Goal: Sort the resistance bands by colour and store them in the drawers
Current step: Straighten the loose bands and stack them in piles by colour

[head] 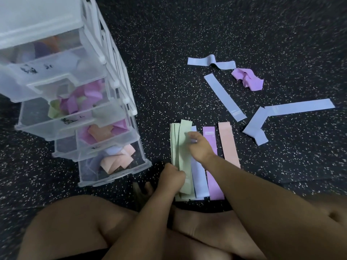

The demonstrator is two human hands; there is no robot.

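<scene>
A stack of green bands point(178, 147) lies flat on the floor in front of me. My left hand point(173, 176) grips its near end, and my right hand point(200, 147) pinches the top green band near its middle. Beside the stack lie a light blue band point(200, 175), a purple band point(214, 177) and a peach band point(229, 145), side by side. Further right, several loose light blue bands point(224, 96) and a crumpled purple band point(247, 78) lie scattered. The clear plastic drawer unit point(93, 109) stands at the left with its drawers pulled out, holding mixed coloured bands.
The lowest drawer point(114, 162) holds peach and blue bands and reaches close to my left hand. My crossed legs fill the bottom of the view. The floor point(169, 72) is black speckled rubber.
</scene>
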